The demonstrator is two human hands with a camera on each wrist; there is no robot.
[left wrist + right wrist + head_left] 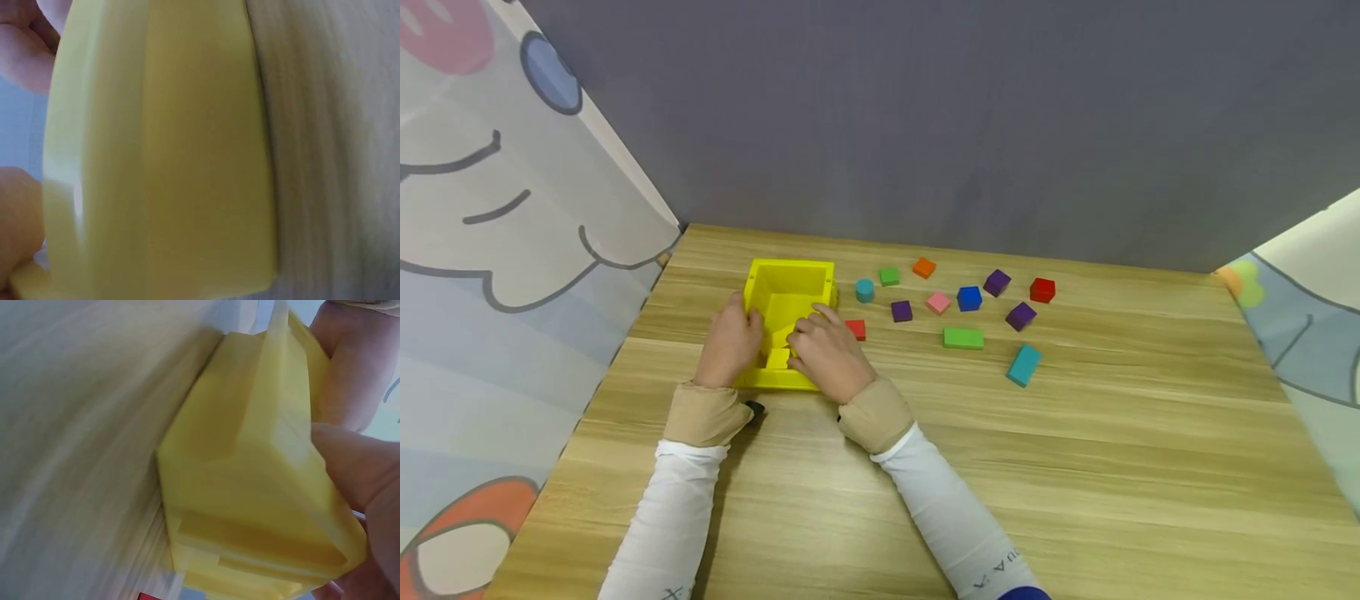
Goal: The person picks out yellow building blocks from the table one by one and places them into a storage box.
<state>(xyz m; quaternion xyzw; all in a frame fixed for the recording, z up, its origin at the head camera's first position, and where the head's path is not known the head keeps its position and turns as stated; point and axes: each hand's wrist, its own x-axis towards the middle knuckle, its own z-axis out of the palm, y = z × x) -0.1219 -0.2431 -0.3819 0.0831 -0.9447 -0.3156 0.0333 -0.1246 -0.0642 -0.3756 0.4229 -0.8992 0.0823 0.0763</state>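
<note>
A yellow open-topped box [793, 379] stands on the table. My left hand [728, 340] grips its left wall, thumb over the rim and on the inside. At the right rim, my right hand [831, 350] reaches in with bent fingers, close beside a yellow block [778, 358] in the near end of the box. I cannot tell whether those fingers hold anything. In the right wrist view, the right thumb [350, 462] lies across the top edge of the box [250, 487].
Right of the box lie loose blocks, among them a red block [856, 330], a blue cylinder [865, 291], a long green block [962, 337], a teal block [1024, 365] and a dark blue block [969, 298]. A grey panel [925, 125] rises behind the wooden table [1075, 483].
</note>
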